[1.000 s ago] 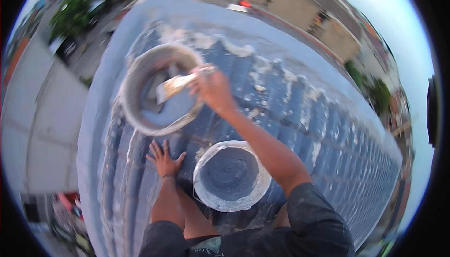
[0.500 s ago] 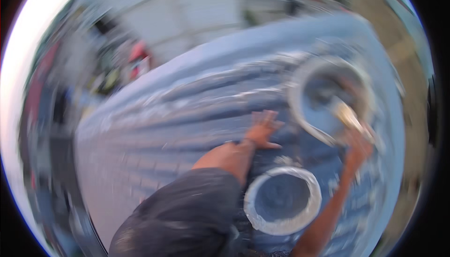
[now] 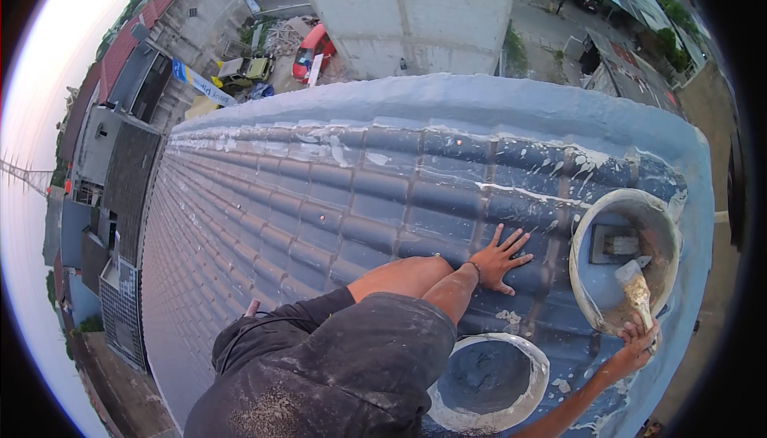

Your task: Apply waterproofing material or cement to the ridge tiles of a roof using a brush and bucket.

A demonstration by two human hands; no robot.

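Observation:
My left hand [image 3: 500,260] lies flat on the blue-grey roof tiles [image 3: 442,224], fingers spread, holding nothing. My right hand [image 3: 637,342] grips the handle of a paintbrush [image 3: 637,290] crusted with pale coating. The brush's head points into a pale-rimmed bucket [image 3: 582,286] at the right, over its opening; I cannot tell if the bristles touch anything. Inside that bucket is a dark square piece with a ridged block [image 3: 617,244] on it. A second bucket [image 3: 531,408], with grey material inside, stands nearer to me, between my arms.
White splashes and streaks mark the tiles. A thick blue-grey coated ridge [image 3: 447,96] borders the roof at the far side and right. Beyond and below are a concrete wall [image 3: 415,14], a red car [image 3: 314,53] and neighbouring roofs. My knee and dark shorts [image 3: 359,358] rest over the tiles.
The view has turned and sharpened, so both buckets now appear lower in the picture. My left hand stays spread on the tiles; the brush remains in my right hand at the larger bucket.

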